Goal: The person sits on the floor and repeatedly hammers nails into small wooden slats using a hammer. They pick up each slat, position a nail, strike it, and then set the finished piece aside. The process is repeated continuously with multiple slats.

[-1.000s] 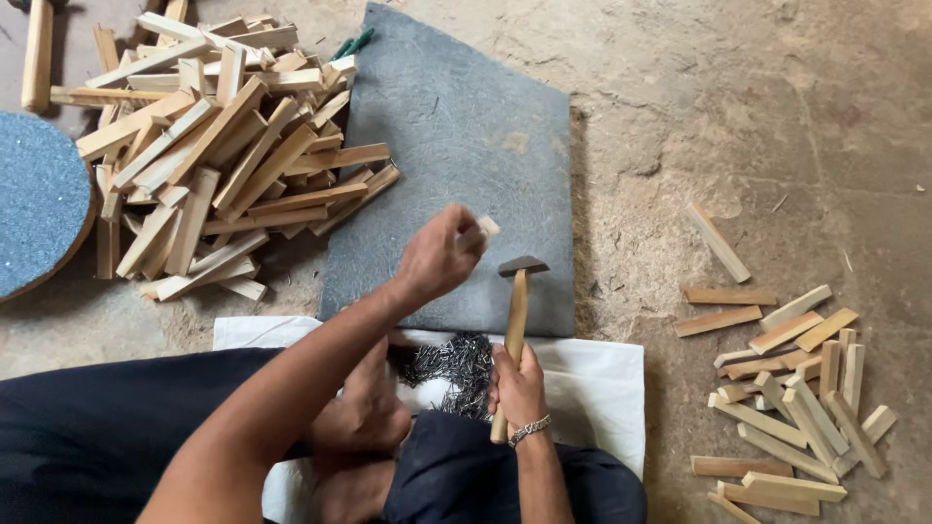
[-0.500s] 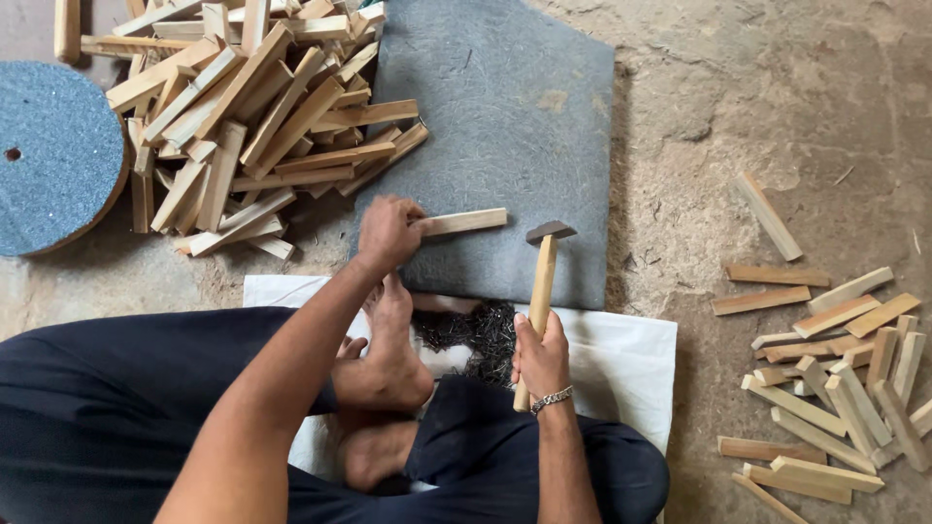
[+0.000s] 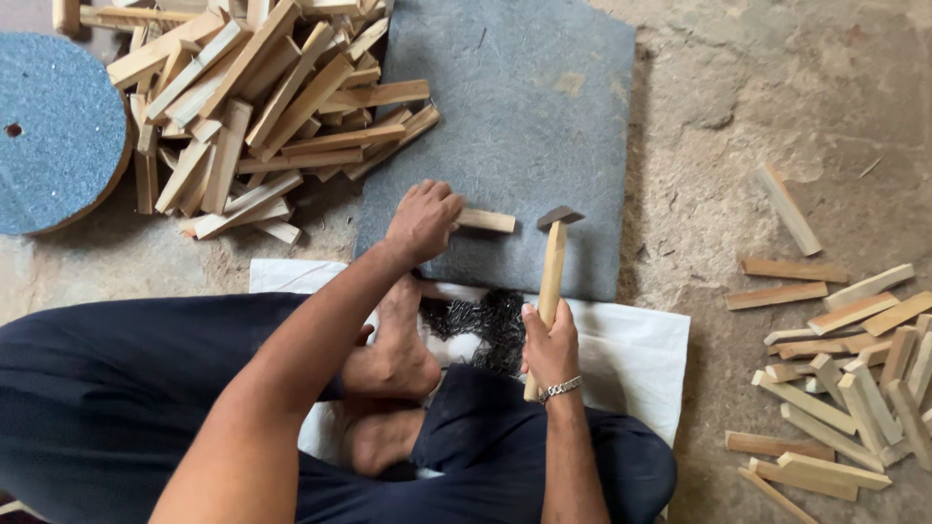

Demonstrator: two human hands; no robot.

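the small wood stick (image 3: 482, 220) now lies flat on the grey mat (image 3: 544, 107), where 1 second ago it was up in the air. the left hand (image 3: 423, 220) is closed on its end and presses it down. the right hand (image 3: 549, 346) is wrapped tight round the hammer (image 3: 552, 275), head just beside the stick. a pile of black nails (image 3: 490, 325) sits below, and more sticks (image 3: 262, 107) lie to the left.

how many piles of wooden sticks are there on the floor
2. One big heap lies at top left, beside the round blue disc. A looser scatter lies at right, running past the frame edge, so more may be hidden. One extra stick is under the left hand.
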